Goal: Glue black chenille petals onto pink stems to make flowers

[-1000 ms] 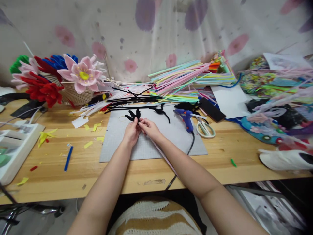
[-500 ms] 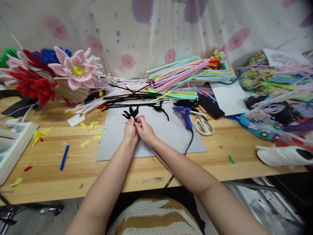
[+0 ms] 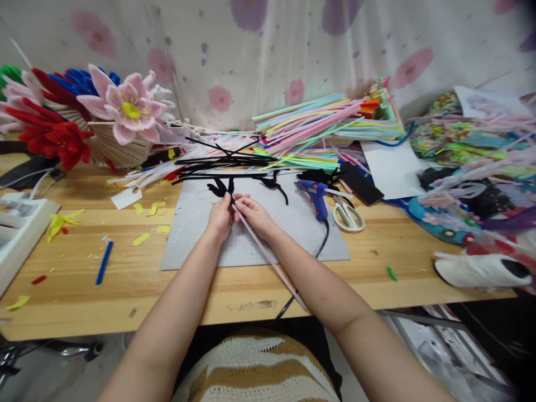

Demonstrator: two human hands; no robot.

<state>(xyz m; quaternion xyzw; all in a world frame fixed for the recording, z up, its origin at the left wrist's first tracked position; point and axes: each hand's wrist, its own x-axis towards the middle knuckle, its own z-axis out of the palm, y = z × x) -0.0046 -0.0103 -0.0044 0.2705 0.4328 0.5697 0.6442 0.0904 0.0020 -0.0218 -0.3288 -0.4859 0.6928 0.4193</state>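
Delicately, two hands meet over a gray mat (image 3: 180, 245), the left hand (image 3: 220, 218) pinching the base of a black petaled piece (image 3: 220, 188) toward eleven o'clock, the right hand's (image 3: 254, 216) thumb and fingertips apparently pinching the top of a pale pink rod (image 3: 268, 255). Trailing toward five o'clock, the rod crosses a black cord (image 3: 286, 306); a snag there could wrench it askew. Too slack a left pinch might let petals twist; a tugged cord could shift the glue gun (image 3: 315, 194), at three o'clock.
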